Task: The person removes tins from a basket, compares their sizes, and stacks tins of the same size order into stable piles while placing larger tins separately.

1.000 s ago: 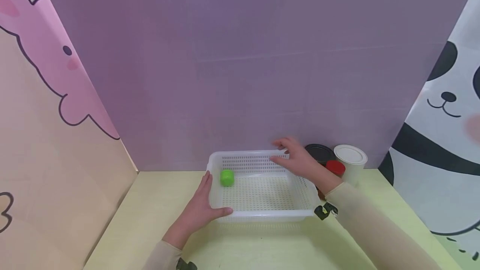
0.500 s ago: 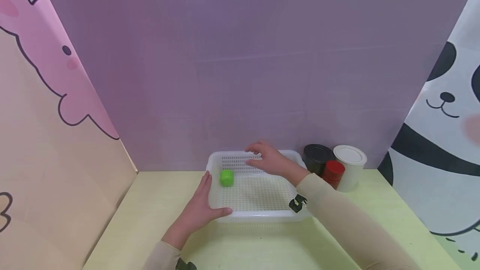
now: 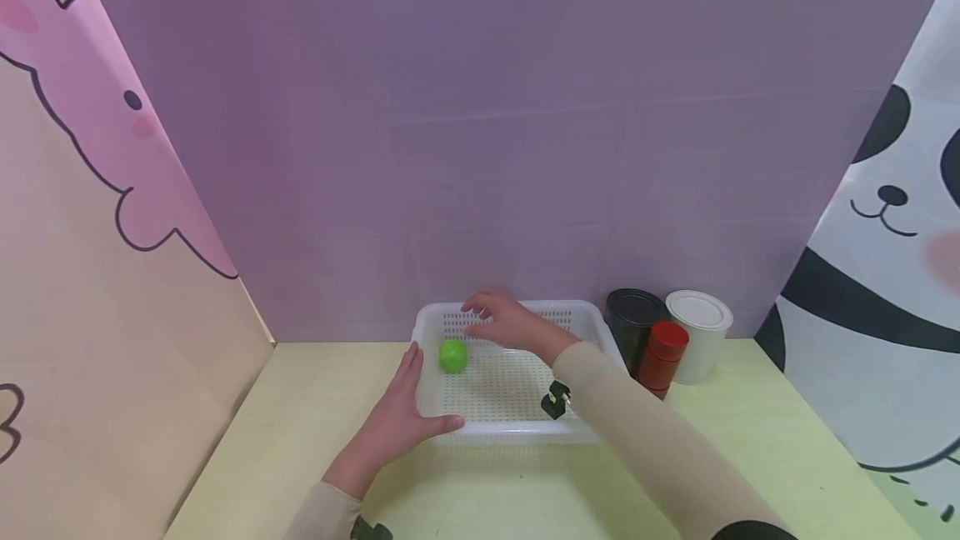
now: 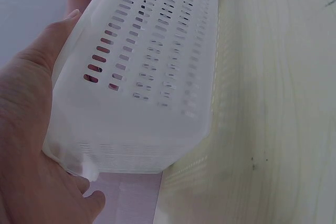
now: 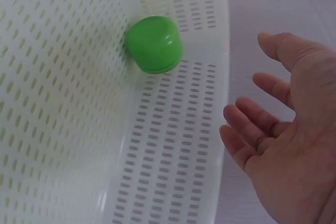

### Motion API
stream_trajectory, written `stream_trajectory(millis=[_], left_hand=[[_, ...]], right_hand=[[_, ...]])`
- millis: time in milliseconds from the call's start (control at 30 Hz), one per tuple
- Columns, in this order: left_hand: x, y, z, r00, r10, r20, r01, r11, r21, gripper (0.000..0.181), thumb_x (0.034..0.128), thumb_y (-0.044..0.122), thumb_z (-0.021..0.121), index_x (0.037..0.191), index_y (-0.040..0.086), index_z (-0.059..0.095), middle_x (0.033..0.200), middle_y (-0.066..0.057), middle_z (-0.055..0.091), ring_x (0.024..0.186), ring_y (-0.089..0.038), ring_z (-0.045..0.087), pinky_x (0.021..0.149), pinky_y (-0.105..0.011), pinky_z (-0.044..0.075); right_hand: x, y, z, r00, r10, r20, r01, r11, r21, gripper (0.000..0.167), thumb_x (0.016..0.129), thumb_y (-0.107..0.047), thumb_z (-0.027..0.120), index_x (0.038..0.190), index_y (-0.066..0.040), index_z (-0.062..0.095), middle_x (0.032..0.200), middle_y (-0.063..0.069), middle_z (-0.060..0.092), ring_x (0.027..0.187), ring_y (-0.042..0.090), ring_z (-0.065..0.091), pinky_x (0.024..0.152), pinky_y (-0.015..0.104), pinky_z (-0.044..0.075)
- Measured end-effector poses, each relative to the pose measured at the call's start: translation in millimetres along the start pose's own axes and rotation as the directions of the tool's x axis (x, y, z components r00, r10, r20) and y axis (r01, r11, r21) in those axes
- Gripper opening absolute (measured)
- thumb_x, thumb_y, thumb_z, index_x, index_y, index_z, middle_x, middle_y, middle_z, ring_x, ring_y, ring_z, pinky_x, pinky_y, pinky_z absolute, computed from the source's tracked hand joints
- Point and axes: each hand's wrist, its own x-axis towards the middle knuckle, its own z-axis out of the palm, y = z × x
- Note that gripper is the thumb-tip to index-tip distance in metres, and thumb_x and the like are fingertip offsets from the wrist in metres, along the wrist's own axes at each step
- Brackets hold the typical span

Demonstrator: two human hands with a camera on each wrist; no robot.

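Observation:
A white perforated plastic basket (image 3: 517, 432) stands on the table. My left hand (image 3: 401, 415) holds its near left corner, thumb along the front rim and fingers against the left side; the left wrist view shows the hand (image 4: 26, 129) round that corner. Inside the basket, at the left, is a small green round container (image 3: 452, 356), its seam visible in the right wrist view. My right hand (image 3: 506, 322) hovers over the basket's back part, just right of the green container. Its loosely bent fingers hold nothing, and the right wrist view shows the palm (image 5: 299, 145) apart from the basket.
Right of the basket stand a black-lidded dark canister (image 3: 630, 327), a red jar (image 3: 663, 357) and a white-lidded canister (image 3: 699, 336). A purple backdrop (image 3: 495, 148) rises behind the pale table (image 3: 480, 494). Printed panels flank both sides.
My right hand has moved left and slightly down across the basket, from its back right towards the green container. The red jar has come into fuller view. My left hand and the basket stay put.

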Motion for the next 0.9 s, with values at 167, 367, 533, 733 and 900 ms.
stream_trajectory(millis=[167, 367, 533, 733, 900], left_hand=[[0.1, -2.7, 1.7, 1.000, -0.002, 0.005, 0.002, 1.000, 0.006, 0.137, 0.0831, 0.058, 0.095, 0.176, 0.000, 0.012, 0.186, -0.013, 0.004, 0.169, -0.039, 0.013, 0.130, -0.066, 0.028], [0.0, -4.4, 2.6, 1.000, 0.005, 0.010, -0.005, 1.000, 0.007, 0.137, 0.0836, 0.059, 0.094, 0.176, 0.001, 0.011, 0.186, -0.012, 0.002, 0.169, -0.039, 0.012, 0.130, -0.065, 0.027], [-0.3, -3.4, 2.2, 1.000, 0.008, 0.015, -0.008, 1.000, 0.003, 0.138, 0.0834, 0.060, 0.094, 0.176, 0.000, 0.011, 0.186, -0.012, 0.002, 0.169, -0.039, 0.012, 0.130, -0.065, 0.027], [-1.2, -0.1, 0.4, 1.000, 0.007, 0.018, -0.008, 1.000, 0.009, 0.139, 0.0828, 0.062, 0.093, 0.176, -0.001, 0.010, 0.186, -0.013, 0.002, 0.169, -0.039, 0.012, 0.131, -0.064, 0.027], [-1.0, 1.9, -0.4, 1.000, 0.011, 0.008, -0.011, 1.000, 0.016, 0.139, 0.0822, 0.060, 0.094, 0.175, -0.002, 0.012, 0.185, -0.016, 0.003, 0.168, -0.042, 0.014, 0.130, -0.066, 0.028]], right_hand=[[6.2, 6.5, 12.6, 1.000, 0.018, 0.021, -0.019, 0.999, 0.040, 0.046, 0.105, -0.023, 0.077, 0.144, -0.001, 0.068, 0.145, 0.019, 0.064, 0.133, 0.042, 0.062, 0.112, 0.055, 0.053], [7.4, 12.8, 26.3, 0.997, 0.050, 0.067, -0.051, 0.998, 0.023, 0.051, 0.105, -0.028, 0.077, 0.150, -0.006, 0.066, 0.152, 0.015, 0.063, 0.137, 0.037, 0.061, 0.117, 0.056, 0.050], [10.1, 16.1, 36.2, 0.997, 0.027, 0.075, -0.022, 0.998, -0.067, 0.052, 0.104, -0.030, 0.078, 0.148, -0.006, 0.067, 0.151, 0.013, 0.066, 0.139, 0.033, 0.062, 0.119, 0.054, 0.049], [10.7, 18.5, 43.5, 0.994, 0.048, 0.101, -0.036, 0.993, -0.115, 0.052, 0.105, -0.030, 0.079, 0.150, -0.007, 0.067, 0.153, 0.011, 0.065, 0.143, 0.032, 0.059, 0.122, 0.051, 0.047], [11.7, 21.4, 45.8, 0.992, 0.034, 0.120, -0.014, 0.987, -0.162, 0.053, 0.106, -0.031, 0.077, 0.152, -0.007, 0.065, 0.158, 0.011, 0.062, 0.143, 0.033, 0.059, 0.123, 0.051, 0.045]])
